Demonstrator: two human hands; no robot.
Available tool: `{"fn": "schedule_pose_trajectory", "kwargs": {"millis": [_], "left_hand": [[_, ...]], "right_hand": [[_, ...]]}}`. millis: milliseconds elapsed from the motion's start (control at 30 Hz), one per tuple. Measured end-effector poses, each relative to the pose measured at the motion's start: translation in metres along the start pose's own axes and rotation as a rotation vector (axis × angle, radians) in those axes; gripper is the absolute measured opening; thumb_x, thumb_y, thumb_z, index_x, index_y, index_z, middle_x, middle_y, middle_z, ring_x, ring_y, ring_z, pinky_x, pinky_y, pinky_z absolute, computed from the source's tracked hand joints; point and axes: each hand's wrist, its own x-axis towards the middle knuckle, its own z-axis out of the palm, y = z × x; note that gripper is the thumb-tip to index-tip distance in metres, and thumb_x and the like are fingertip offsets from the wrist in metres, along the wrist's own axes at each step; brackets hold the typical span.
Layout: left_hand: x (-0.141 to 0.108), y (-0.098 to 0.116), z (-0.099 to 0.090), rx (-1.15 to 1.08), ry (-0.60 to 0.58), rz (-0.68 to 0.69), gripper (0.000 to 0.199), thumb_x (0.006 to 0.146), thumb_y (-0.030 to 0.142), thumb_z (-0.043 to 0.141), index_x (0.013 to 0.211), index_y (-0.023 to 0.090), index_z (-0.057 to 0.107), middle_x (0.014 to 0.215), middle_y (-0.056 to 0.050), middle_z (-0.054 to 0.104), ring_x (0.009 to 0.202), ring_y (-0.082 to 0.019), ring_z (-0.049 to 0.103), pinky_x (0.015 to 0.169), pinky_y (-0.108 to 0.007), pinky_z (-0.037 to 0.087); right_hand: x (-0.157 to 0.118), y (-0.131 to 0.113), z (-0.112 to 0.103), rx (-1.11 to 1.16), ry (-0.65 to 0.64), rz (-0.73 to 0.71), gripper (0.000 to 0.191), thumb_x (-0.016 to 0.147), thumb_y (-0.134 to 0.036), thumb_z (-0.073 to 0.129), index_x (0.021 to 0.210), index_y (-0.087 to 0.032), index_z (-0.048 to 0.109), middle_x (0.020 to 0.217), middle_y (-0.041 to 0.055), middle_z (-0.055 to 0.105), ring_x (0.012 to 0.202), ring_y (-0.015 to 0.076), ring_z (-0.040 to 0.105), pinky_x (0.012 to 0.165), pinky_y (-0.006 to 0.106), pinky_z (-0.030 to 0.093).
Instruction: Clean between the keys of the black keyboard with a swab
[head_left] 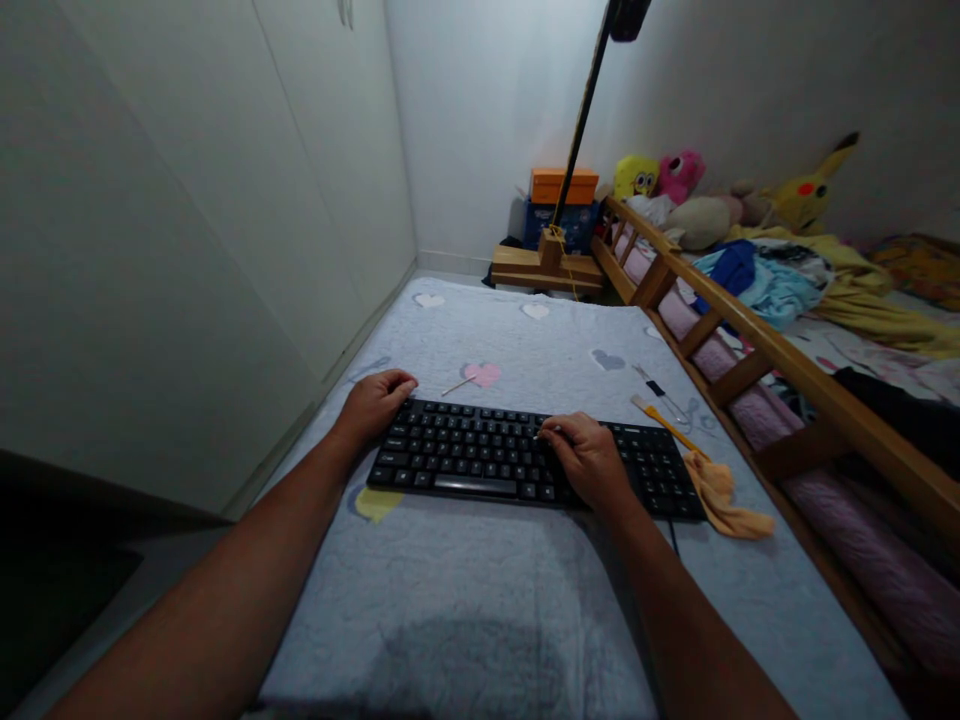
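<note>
A black keyboard (480, 450) lies across the patterned cloth in front of me. At its upper left corner, my left hand (377, 402) is closed with curled fingers, gripping the edge there. My right hand (589, 455) is over the right-middle keys in a pinch. A small white tip of a cotton swab (537, 436) pokes out of that pinch and points at the keys; the fingers hide most of it. Behind the keyboard, a second cotton swab (459, 385) rests on the cloth.
Right of the keyboard lie an orange cloth (724, 500), a yellow-handled brush (671, 425) and a tweezers-like metal tool (660, 392). A wooden bed rail (780, 350) borders the right side, white cabinet doors (225, 200) the left. A black pole (585, 110) on a wooden base stands behind.
</note>
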Motion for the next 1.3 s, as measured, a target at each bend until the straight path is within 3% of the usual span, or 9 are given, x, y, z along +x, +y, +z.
{"fn": "schedule_pose_trajectory", "kwargs": {"millis": [633,1000,1300], "left_hand": [[0.0005,0.0007,0.0003,0.004,0.005,-0.023,0.035,0.082,0.047,0.053,0.087,0.018,0.071,0.084,-0.004,0.074,0.082,-0.024,0.065,0.082,-0.036,0.049],[-0.0008,0.0039,-0.0008,0.004,0.005,-0.036,0.036,0.081,0.048,0.054,0.087,0.018,0.072,0.082,-0.003,0.073,0.079,-0.023,0.064,0.078,-0.036,0.049],[-0.0018,0.0043,-0.001,-0.008,-0.001,-0.039,0.036,0.082,0.047,0.052,0.088,0.017,0.072,0.083,-0.003,0.072,0.081,-0.023,0.064,0.079,-0.035,0.048]], "right_hand": [[-0.0048,-0.0098,-0.0052,-0.007,-0.098,-0.002,0.015,0.09,-0.02,0.058,0.084,-0.024,0.072,0.08,0.0027,0.071,0.08,0.0201,0.063,0.078,0.034,0.044],[-0.0026,-0.0061,0.0017,-0.009,-0.032,0.016,0.014,0.09,-0.021,0.059,0.088,-0.024,0.073,0.085,0.0047,0.073,0.084,0.0221,0.064,0.08,0.036,0.045],[-0.0048,-0.009,-0.0013,-0.021,-0.075,-0.001,0.014,0.09,-0.019,0.059,0.086,-0.022,0.072,0.082,0.0039,0.071,0.081,0.0202,0.063,0.08,0.034,0.043]]}}
